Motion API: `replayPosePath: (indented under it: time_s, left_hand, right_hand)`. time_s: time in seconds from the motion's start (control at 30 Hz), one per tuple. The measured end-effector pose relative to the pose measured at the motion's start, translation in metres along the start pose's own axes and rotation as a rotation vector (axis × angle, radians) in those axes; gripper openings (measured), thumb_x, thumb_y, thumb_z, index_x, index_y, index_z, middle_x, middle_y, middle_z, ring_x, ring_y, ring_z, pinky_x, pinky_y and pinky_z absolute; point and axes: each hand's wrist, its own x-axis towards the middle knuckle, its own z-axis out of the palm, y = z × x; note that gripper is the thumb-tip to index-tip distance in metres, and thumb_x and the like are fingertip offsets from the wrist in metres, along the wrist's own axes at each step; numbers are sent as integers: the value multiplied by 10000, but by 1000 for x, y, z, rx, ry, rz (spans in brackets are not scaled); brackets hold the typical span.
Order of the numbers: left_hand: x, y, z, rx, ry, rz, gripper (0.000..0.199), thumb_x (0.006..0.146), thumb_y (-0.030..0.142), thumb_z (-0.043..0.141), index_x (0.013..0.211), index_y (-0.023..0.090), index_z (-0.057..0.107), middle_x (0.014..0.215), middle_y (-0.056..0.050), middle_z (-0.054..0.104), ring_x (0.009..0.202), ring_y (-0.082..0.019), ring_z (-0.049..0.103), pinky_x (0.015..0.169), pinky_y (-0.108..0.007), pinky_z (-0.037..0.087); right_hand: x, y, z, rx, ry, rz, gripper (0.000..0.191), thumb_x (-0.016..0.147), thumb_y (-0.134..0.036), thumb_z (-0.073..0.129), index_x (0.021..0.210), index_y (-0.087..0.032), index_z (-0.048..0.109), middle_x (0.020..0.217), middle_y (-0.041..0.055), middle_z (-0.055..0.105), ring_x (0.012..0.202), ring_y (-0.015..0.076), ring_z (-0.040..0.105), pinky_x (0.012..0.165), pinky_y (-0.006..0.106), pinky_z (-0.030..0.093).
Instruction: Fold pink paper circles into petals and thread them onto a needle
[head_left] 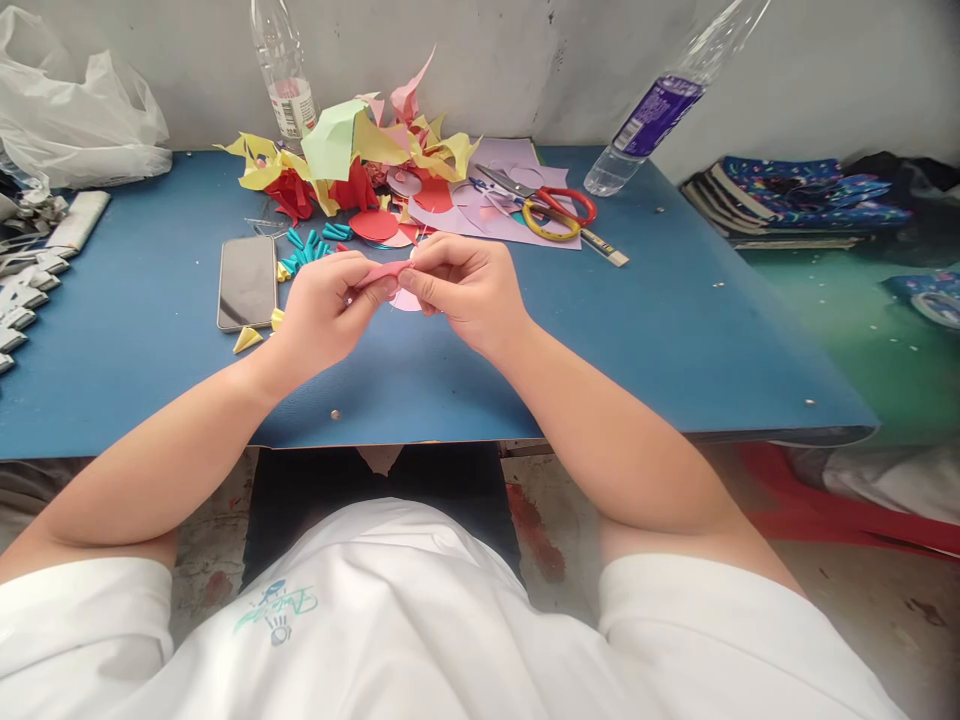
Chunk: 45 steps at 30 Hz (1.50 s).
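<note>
Between my two hands is a small strip of pinkish-red paper [388,271], folded or rolled; my fingers hide parts of it. My left hand [330,305] pinches its left end with thumb and forefinger. At its other end my right hand [474,290] grips it in the same way. A light pink paper disc [406,300] shows just below and behind my fingertips. Left of my hands lie small rolled teal paper pieces [306,248] and a yellow paper cone [247,340]. Red paper circles [374,225] lie just beyond my hands.
Crumpled yellow paper scraps [450,158] are heaped at the back of the blue table [600,370]. Scissors [551,212] rest on purple paper sheets [495,228]. A phone [247,283] lies at the left. Two plastic bottles [643,125] [289,95] stand near the wall.
</note>
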Motion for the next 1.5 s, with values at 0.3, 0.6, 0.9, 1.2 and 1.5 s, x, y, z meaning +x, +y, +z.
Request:
replayPosePath:
  time_s: [0.3, 0.6, 0.9, 1.2, 1.5]
  left_hand:
    - [-5, -8, 6, -92, 81, 37, 449, 1001, 518, 1033, 1361, 296, 883, 1033, -39, 933, 890, -242, 837, 890, -496, 729]
    - [-6, 0, 9, -203, 95, -35, 417, 924, 471, 1053, 1270, 364, 845, 1069, -13, 957, 924, -267, 851, 838, -503, 677]
    - [-3, 6, 8, -271, 66, -113, 469, 914, 389, 1059, 1265, 290, 765, 1018, -40, 916, 918, -249, 863, 784, -405, 651]
    - [-4, -1, 11, -257, 65, -100, 590, 881, 415, 1073, 1366, 298, 757, 945, -5, 860, 900, -253, 861, 869, -439, 720]
    - [-2, 10, 7, -232, -13, -117, 573, 867, 492, 1054, 1315, 282, 766, 868, 16, 753, 861, -227, 775, 830, -427, 657]
  right_hand:
    - [2, 8, 1, 29, 21, 20, 595, 736, -687, 1235, 785, -250, 835, 704, -51, 658, 580, 112, 515, 552, 317, 465]
    - [3, 7, 3, 56, 0, 34, 569, 759, -632, 1214, 730, -248, 796, 732, -46, 660, 621, 114, 527, 588, 304, 478]
    - [0, 7, 3, -7, -36, -16, 506, 821, -748, 1169, 879, -293, 957, 858, 9, 757, 778, 177, 616, 690, 348, 542]
    - [0, 11, 4, -49, 29, -15, 597, 724, -759, 1215, 758, -272, 870, 820, 5, 718, 769, 185, 592, 670, 363, 537]
    - [3, 13, 1, 4, -29, -18, 571, 696, -669, 1242, 707, -273, 831, 768, -19, 672, 815, 188, 624, 742, 361, 598]
